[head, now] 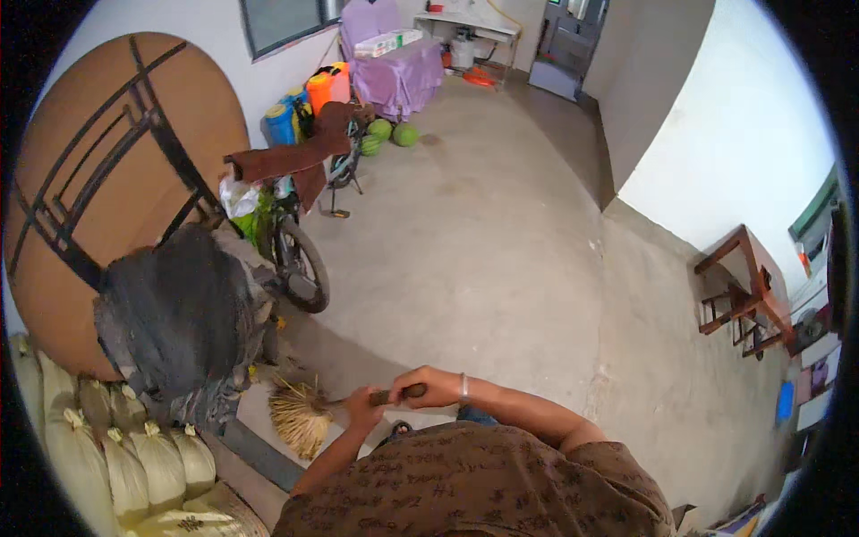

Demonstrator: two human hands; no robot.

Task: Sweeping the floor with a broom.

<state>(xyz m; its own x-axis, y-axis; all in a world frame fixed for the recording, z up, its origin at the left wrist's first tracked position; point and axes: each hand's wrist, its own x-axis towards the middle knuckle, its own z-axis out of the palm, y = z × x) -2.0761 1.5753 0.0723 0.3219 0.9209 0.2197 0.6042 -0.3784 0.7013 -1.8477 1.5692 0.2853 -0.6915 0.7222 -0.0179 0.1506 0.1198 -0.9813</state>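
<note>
A straw broom (302,415) slants across in front of my body, its fanned bristles at the left, low over or on the floor; I cannot tell which. My left hand (366,409) is wrapped around its handle on the bristle side. Farther up, my right hand (429,387) grips the handle near its dark end, with a silver bangle at the wrist. Left of the bristles lie a heap of dark cloth (178,309) and a grey strip (262,456) on the floor.
Several tied sacks (158,463) stand at the lower left. Behind them lean a round tabletop (221,101) and a black metal frame. A bicycle (302,268) draped in brown cloth stands near watermelons (405,134). Concrete floor (470,268) stretches ahead; a wooden table (772,282) is right.
</note>
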